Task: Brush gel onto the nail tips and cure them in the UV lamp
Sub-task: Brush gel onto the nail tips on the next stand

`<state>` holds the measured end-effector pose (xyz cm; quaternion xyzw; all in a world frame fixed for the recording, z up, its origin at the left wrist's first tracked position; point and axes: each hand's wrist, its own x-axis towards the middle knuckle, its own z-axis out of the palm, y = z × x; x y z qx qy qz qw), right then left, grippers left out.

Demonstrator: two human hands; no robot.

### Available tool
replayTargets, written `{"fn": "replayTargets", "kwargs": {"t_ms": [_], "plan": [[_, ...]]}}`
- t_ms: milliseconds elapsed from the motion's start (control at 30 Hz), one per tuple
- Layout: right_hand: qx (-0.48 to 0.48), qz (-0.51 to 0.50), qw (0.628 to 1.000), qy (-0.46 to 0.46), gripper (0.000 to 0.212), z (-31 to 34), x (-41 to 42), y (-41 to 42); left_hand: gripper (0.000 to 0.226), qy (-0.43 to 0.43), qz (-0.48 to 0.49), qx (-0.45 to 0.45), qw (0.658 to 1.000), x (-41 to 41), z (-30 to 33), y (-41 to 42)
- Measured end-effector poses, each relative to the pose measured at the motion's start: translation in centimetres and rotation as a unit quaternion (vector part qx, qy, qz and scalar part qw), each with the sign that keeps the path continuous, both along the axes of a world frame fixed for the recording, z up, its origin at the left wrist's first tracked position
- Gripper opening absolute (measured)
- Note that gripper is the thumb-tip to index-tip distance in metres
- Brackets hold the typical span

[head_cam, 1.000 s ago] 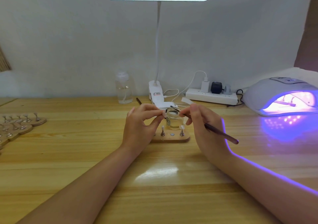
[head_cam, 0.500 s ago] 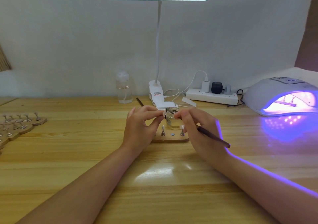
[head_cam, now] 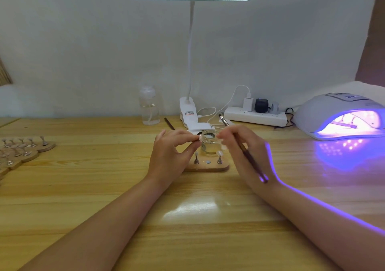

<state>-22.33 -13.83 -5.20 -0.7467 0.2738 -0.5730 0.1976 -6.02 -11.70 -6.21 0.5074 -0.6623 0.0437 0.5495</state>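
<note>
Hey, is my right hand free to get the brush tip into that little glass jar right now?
Probably yes. The glass jar is uncapped, nothing covers its mouth, and the right hand holding the brush sits just beside it. But the bristle end points away toward the power strip, so it needs swinging round.

Both bare forearms are reaching forward from the near edge of the table, converging toward its middle. The left hand [head_cam: 170,156] is raised with the wrist slightly bent, its thumb and index fingertips [head_cam: 196,139] pressing together in a pinch; what they are pinching is too small to tell, and the remaining fingers are curling loosely above. The right hand [head_cam: 245,152] is facing it, just apart, fingers curling inward around a slim shaft lying diagonally across the back of the hand toward the wrist. Violet light is edging the right forearm along its outer side.
</note>
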Motion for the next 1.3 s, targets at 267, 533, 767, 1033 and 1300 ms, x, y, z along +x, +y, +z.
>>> {"fn": "replayTargets", "kwargs": {"t_ms": [267, 533, 767, 1033, 1300], "plan": [[-0.074, -0.037, 0.991, 0.106, 0.034, -0.5, 0.7, -0.5, 0.010, -0.043, -0.020, -0.001, 0.999, -0.2, 0.1, 0.3], [-0.065, -0.022, 0.993, 0.098, 0.022, -0.7, 0.6, -0.7, 0.010, -0.061, -0.027, 0.008, 0.998, -0.2, 0.0, 0.3], [-0.020, -0.013, 0.997, 0.075, 0.027, -0.9, 0.5, -0.7, 0.025, -0.071, -0.043, 0.021, 0.996, -0.1, 0.2, 0.2], [0.004, -0.008, 0.995, 0.100, 0.030, -1.0, 0.0, -1.1, 0.072, 0.011, -0.106, 0.204, 0.973, 2.3, 1.2, 0.5], [0.003, 0.013, 0.988, 0.153, 0.032, -0.9, 0.1, -1.2, 0.063, 0.048, -0.137, 0.276, 0.950, 3.0, 0.8, 0.6]]}}
